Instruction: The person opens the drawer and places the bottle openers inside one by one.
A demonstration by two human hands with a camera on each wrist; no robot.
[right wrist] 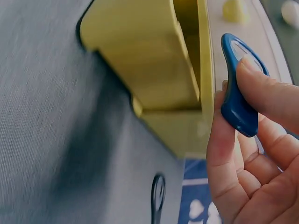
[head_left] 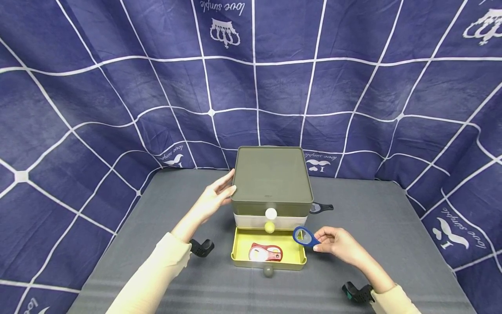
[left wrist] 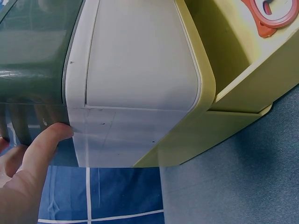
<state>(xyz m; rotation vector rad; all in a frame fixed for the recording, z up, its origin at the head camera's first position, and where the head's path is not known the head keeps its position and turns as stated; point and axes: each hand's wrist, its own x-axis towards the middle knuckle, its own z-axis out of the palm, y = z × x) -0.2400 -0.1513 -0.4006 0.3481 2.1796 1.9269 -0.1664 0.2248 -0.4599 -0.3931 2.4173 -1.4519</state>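
My right hand [head_left: 333, 242] pinches a blue magnifying glass [head_left: 303, 236] by its short handle, thumb against fingers, over the right side of the pulled-out yellow drawer [head_left: 288, 264]. In the right wrist view, the blue magnifying glass [right wrist: 239, 88] is seen edge-on. Inside the drawer lies a red magnifying glass [head_left: 275, 253], and what seems a second red one overlaps it. My left hand [head_left: 209, 200] rests against the left side of the stacked drawer box [head_left: 272, 174], its fingers along the dark green top section. In the left wrist view, the thumb [left wrist: 49, 140] touches that side.
A black magnifying glass [head_left: 322, 208] lies on the grey tabletop [head_left: 157, 218], beside the box's right side. The white drawer [head_left: 251, 221] above the yellow one is closed. A blue curtain with white lines [head_left: 274, 87] hangs behind the table and along both sides.
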